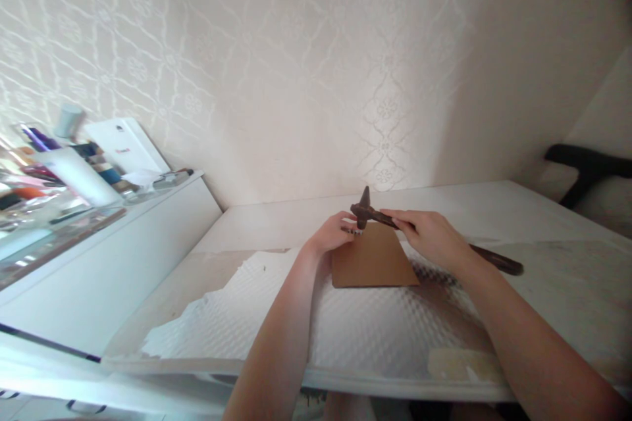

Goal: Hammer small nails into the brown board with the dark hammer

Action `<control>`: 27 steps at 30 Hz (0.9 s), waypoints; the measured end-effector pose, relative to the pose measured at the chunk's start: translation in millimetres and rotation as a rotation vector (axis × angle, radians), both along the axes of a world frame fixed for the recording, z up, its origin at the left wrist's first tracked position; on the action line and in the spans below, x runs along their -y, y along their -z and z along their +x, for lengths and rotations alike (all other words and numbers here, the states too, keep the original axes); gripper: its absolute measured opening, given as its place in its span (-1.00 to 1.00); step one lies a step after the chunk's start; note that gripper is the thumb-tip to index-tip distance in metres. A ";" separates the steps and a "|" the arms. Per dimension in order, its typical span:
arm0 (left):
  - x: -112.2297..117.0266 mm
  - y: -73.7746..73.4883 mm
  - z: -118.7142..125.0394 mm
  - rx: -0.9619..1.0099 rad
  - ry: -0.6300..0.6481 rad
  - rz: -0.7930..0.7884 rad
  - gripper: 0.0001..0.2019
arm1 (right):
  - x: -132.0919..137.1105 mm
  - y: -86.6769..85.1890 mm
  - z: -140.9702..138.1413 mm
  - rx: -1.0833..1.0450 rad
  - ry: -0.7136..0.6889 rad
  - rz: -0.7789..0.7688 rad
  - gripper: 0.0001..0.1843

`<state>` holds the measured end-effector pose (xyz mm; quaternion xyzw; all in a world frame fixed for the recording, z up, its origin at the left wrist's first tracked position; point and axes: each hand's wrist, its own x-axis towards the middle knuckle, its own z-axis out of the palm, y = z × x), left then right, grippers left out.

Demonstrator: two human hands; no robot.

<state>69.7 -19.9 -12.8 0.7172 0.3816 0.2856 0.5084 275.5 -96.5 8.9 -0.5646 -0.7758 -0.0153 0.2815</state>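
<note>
My right hand [434, 235] is wrapped round the dark wooden handle of a hammer [495, 258], whose handle end sticks out past the wrist. The hammer's dark head is just above the far edge of a brown piece of cardboard [375, 261]. At the cardboard's far left corner is my left hand [336, 233], its fingers curled close beside the hammer head. A small dark and light thing shows at those fingertips, too small to name. Under the cardboard lies a white quilted sheet [212, 319].
The white table [548, 276] reaches back to a patterned wall. A white cabinet [113, 276] at left bears a white cup [81, 174] of pens, a white box [127, 148] and several small items. A black armrest-like part [587, 161] stands at far right.
</note>
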 end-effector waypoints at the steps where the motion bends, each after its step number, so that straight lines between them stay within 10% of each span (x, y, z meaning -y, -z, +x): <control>1: 0.2 -0.4 0.0 -0.003 0.004 0.007 -0.57 | -0.1 0.2 -0.1 -0.002 -0.002 0.000 -0.62; 27: 1.3 -1.3 -0.2 -0.016 -0.002 0.001 -0.57 | -3.4 2.9 2.3 -0.036 -0.014 -0.006 -0.61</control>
